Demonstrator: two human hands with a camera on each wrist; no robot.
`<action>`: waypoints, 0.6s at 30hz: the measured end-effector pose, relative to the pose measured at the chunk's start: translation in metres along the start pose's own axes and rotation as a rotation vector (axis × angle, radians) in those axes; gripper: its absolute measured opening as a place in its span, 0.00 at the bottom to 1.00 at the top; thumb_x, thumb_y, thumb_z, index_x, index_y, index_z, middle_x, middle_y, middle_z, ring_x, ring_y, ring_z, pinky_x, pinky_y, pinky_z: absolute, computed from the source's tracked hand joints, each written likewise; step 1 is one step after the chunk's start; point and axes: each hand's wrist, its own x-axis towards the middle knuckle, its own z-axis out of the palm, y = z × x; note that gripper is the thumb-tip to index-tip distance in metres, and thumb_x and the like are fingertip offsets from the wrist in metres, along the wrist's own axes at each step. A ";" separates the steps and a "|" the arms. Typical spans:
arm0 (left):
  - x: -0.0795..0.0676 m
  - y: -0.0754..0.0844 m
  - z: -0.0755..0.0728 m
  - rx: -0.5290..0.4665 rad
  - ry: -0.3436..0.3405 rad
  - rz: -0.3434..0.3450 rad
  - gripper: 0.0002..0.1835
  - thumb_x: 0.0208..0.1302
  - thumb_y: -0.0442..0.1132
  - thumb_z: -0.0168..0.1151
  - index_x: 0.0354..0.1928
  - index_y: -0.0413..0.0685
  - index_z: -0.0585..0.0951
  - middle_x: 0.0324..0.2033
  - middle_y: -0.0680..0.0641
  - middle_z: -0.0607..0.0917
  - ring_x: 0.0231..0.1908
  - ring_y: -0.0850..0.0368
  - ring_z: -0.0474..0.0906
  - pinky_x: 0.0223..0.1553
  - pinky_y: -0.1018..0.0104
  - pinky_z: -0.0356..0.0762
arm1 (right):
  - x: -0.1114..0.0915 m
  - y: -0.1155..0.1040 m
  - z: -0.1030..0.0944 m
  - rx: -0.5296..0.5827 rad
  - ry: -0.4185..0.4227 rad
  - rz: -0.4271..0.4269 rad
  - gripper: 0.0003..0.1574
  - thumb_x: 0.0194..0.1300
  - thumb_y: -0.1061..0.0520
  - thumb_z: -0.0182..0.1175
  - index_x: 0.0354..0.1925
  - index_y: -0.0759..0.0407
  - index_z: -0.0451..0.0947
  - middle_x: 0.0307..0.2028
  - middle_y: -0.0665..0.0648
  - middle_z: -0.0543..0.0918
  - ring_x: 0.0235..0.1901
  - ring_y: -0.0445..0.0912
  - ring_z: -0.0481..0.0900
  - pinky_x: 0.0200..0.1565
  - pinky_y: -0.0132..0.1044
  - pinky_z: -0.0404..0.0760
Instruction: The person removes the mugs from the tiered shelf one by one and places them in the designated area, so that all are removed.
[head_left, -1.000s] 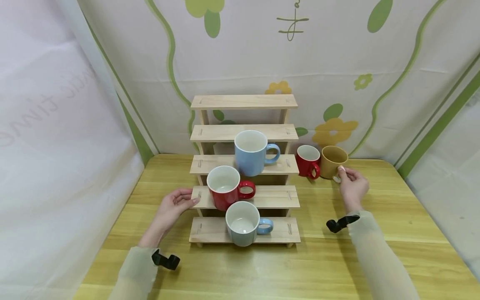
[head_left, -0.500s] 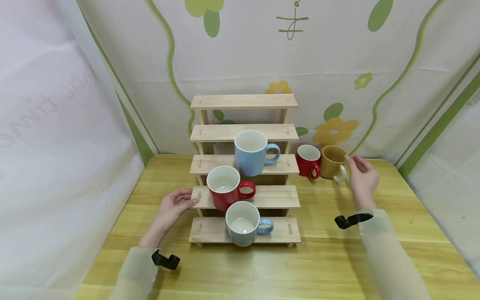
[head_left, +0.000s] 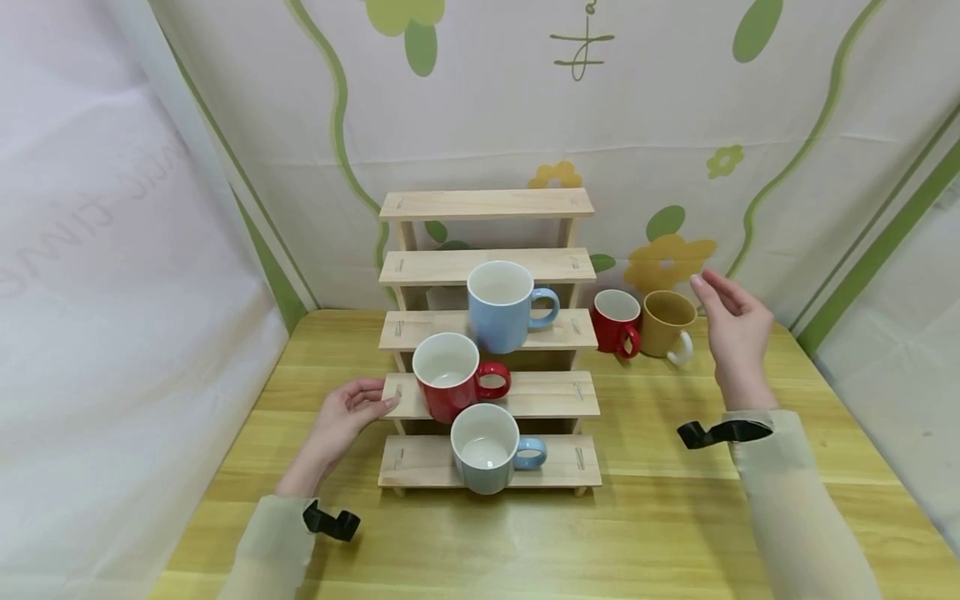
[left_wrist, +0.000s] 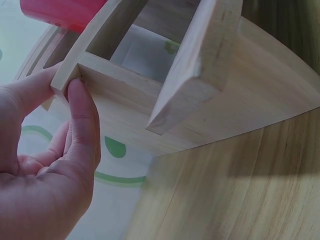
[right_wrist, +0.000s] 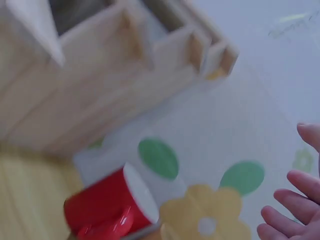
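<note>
My left hand [head_left: 347, 421] pinches the left end of a wooden step of the tiered shelf [head_left: 540, 393]; the left wrist view shows thumb and finger on either side of the board [left_wrist: 73, 75]. To the right of the shelf, my right hand [head_left: 738, 333] hovers in the air with nothing in it, its fingers loosely extended. Nearest to it is a mustard mug [head_left: 660, 337] with a white handle, standing on the table apart from the hand. Beside that mug stands a small red mug [head_left: 611, 325], which the right wrist view also catches.
On the shelf's lower steps stand a pale blue-grey mug [head_left: 483, 467], a larger red mug [head_left: 450, 396] and a light blue mug [head_left: 498, 325], all with handles to the right. A patterned cloth [head_left: 480, 108] hangs behind the wooden table [head_left: 637, 533].
My right hand has let go of the mustard mug's handle and moved up and to the right, away from it. The left hand keeps its place on the shelf.
</note>
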 end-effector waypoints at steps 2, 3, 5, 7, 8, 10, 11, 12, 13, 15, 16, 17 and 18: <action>0.000 0.000 0.000 0.002 -0.002 -0.002 0.23 0.66 0.33 0.70 0.58 0.28 0.73 0.46 0.39 0.82 0.44 0.57 0.82 0.46 0.68 0.82 | -0.004 -0.008 0.005 0.050 -0.033 -0.021 0.34 0.58 0.46 0.77 0.60 0.55 0.83 0.54 0.48 0.85 0.57 0.40 0.78 0.57 0.24 0.72; 0.000 0.000 0.000 0.003 -0.002 -0.003 0.24 0.66 0.33 0.70 0.58 0.29 0.73 0.47 0.39 0.82 0.44 0.57 0.82 0.46 0.68 0.82 | -0.007 -0.012 0.007 0.071 -0.050 -0.034 0.33 0.59 0.47 0.77 0.60 0.57 0.83 0.54 0.48 0.85 0.57 0.40 0.79 0.56 0.24 0.73; 0.000 0.001 0.000 0.003 -0.002 -0.006 0.24 0.66 0.33 0.70 0.58 0.29 0.73 0.47 0.39 0.82 0.44 0.57 0.82 0.46 0.69 0.81 | -0.012 -0.019 0.012 0.104 -0.089 -0.060 0.33 0.60 0.50 0.76 0.61 0.60 0.82 0.54 0.50 0.85 0.57 0.42 0.78 0.55 0.25 0.74; 0.000 0.000 0.000 0.001 0.000 -0.007 0.24 0.66 0.33 0.70 0.58 0.29 0.73 0.47 0.39 0.82 0.44 0.57 0.82 0.46 0.69 0.82 | -0.017 -0.026 0.016 0.128 -0.136 -0.070 0.33 0.61 0.51 0.75 0.61 0.61 0.81 0.55 0.51 0.85 0.58 0.43 0.77 0.55 0.26 0.74; 0.000 0.000 0.000 0.002 0.000 -0.006 0.24 0.66 0.33 0.70 0.58 0.29 0.73 0.47 0.39 0.82 0.44 0.57 0.82 0.46 0.69 0.82 | -0.020 -0.029 0.019 0.137 -0.160 -0.077 0.32 0.62 0.52 0.75 0.61 0.62 0.81 0.55 0.52 0.84 0.58 0.43 0.77 0.55 0.26 0.75; 0.000 0.000 0.000 -0.001 0.000 -0.005 0.24 0.66 0.33 0.70 0.58 0.29 0.73 0.47 0.39 0.82 0.43 0.57 0.82 0.46 0.68 0.82 | -0.025 -0.036 0.025 0.149 -0.210 -0.090 0.31 0.63 0.53 0.74 0.61 0.62 0.81 0.56 0.54 0.84 0.58 0.44 0.77 0.56 0.27 0.74; 0.000 0.000 0.000 -0.003 0.000 -0.003 0.23 0.66 0.32 0.70 0.58 0.29 0.73 0.46 0.39 0.82 0.43 0.57 0.82 0.46 0.68 0.82 | -0.028 -0.039 0.029 0.147 -0.234 -0.095 0.30 0.63 0.53 0.74 0.61 0.62 0.81 0.56 0.53 0.84 0.58 0.44 0.77 0.57 0.27 0.74; 0.000 0.000 0.000 -0.002 -0.001 -0.002 0.24 0.66 0.33 0.70 0.58 0.29 0.73 0.46 0.39 0.82 0.43 0.57 0.82 0.46 0.68 0.82 | -0.030 -0.042 0.033 0.150 -0.259 -0.102 0.30 0.64 0.54 0.73 0.61 0.62 0.81 0.56 0.53 0.84 0.58 0.44 0.77 0.57 0.26 0.74; 0.000 0.000 0.000 -0.003 -0.001 -0.001 0.23 0.66 0.33 0.70 0.58 0.29 0.73 0.46 0.39 0.82 0.43 0.57 0.82 0.46 0.68 0.82 | -0.032 -0.044 0.036 0.141 -0.281 -0.116 0.29 0.64 0.54 0.73 0.61 0.62 0.81 0.55 0.52 0.84 0.57 0.44 0.78 0.57 0.26 0.74; 0.000 0.000 0.000 -0.002 -0.002 0.000 0.23 0.66 0.33 0.70 0.58 0.29 0.73 0.46 0.39 0.82 0.43 0.57 0.82 0.46 0.68 0.82 | -0.037 -0.050 0.044 0.123 -0.318 -0.132 0.29 0.65 0.54 0.73 0.61 0.63 0.81 0.54 0.51 0.85 0.57 0.43 0.78 0.56 0.26 0.74; 0.000 0.000 0.000 -0.002 -0.003 0.001 0.23 0.66 0.33 0.70 0.58 0.28 0.73 0.46 0.39 0.82 0.43 0.57 0.82 0.46 0.68 0.82 | -0.040 -0.053 0.048 0.107 -0.336 -0.139 0.29 0.65 0.53 0.72 0.61 0.63 0.81 0.54 0.51 0.85 0.56 0.44 0.78 0.56 0.26 0.74; 0.000 0.000 0.000 0.000 -0.003 0.002 0.24 0.66 0.33 0.70 0.58 0.28 0.73 0.46 0.39 0.82 0.44 0.57 0.82 0.46 0.68 0.82 | -0.042 -0.055 0.051 0.092 -0.353 -0.145 0.29 0.65 0.53 0.72 0.61 0.62 0.81 0.53 0.51 0.86 0.56 0.44 0.78 0.55 0.26 0.74; 0.000 -0.001 -0.001 0.002 -0.004 0.001 0.24 0.66 0.33 0.70 0.58 0.28 0.73 0.47 0.39 0.82 0.44 0.57 0.82 0.46 0.68 0.81 | -0.045 -0.057 0.054 0.082 -0.368 -0.150 0.28 0.65 0.53 0.72 0.61 0.62 0.81 0.53 0.51 0.86 0.55 0.44 0.78 0.55 0.26 0.74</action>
